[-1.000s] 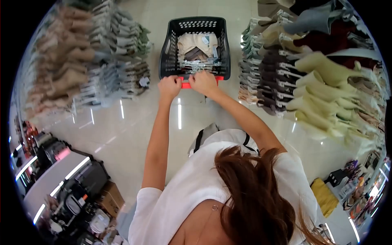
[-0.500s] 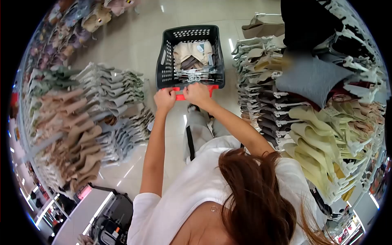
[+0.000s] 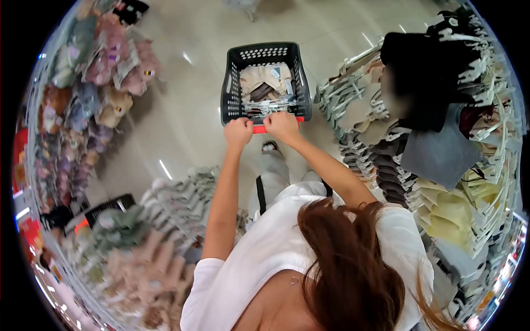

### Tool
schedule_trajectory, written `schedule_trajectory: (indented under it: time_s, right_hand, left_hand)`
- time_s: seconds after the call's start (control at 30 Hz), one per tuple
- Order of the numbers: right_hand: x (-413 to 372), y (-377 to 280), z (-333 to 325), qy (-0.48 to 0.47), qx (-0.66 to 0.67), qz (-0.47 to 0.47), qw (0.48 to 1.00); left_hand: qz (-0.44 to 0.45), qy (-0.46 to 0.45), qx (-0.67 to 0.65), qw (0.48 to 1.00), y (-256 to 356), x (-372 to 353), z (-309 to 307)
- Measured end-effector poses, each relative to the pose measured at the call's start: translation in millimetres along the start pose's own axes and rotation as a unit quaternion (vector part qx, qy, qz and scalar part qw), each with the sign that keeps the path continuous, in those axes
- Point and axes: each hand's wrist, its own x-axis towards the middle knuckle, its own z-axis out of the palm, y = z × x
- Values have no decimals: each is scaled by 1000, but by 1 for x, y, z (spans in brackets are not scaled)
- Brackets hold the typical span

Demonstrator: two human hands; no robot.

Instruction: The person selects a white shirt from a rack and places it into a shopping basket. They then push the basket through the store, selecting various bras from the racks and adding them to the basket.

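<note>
Both hands grip the red handle [image 3: 259,129] of a black shopping basket [image 3: 225,102] out in front of my body. My left hand [image 3: 239,132] is wrapped round the handle's left part, and my right hand [image 3: 281,126] round its right part. Inside the basket lie folded cream garments [image 3: 266,76] with paper tags, some darker brown cloth [image 3: 264,92], and several clear hangers [image 3: 270,106] near the handle side. The basket's perforated walls show on the far side and left. What lies under the top garments is hidden.
Racks of hanging clothes line both sides: pink and blue items [image 3: 118,60] at the far left, beige ones [image 3: 149,265] nearer left. At right hang black garments [image 3: 428,77], a grey one [image 3: 441,149] and yellow ones [image 3: 441,207]. Shiny tiled floor [image 3: 182,99] runs between them.
The racks have slid backward past me, with more of the far-left rack in view. The basket and both hands sit slightly further right in view, the grip unchanged.
</note>
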Motion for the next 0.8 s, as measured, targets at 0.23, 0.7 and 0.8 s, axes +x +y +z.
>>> schedule_trajectory:
  time_s: [0.23,0.7,0.8]
  right_hand:
    - [90,22,5,60,19,50,997]
    - [247,101,5,105,54,45,992]
    - [289,119,-7,65,62,71,993]
  left_hand:
    - [46,-43,16,998,7,111,14]
    - [81,-38,34,995,42,277,75]
    - [81,-52,43,994,53,320,86]
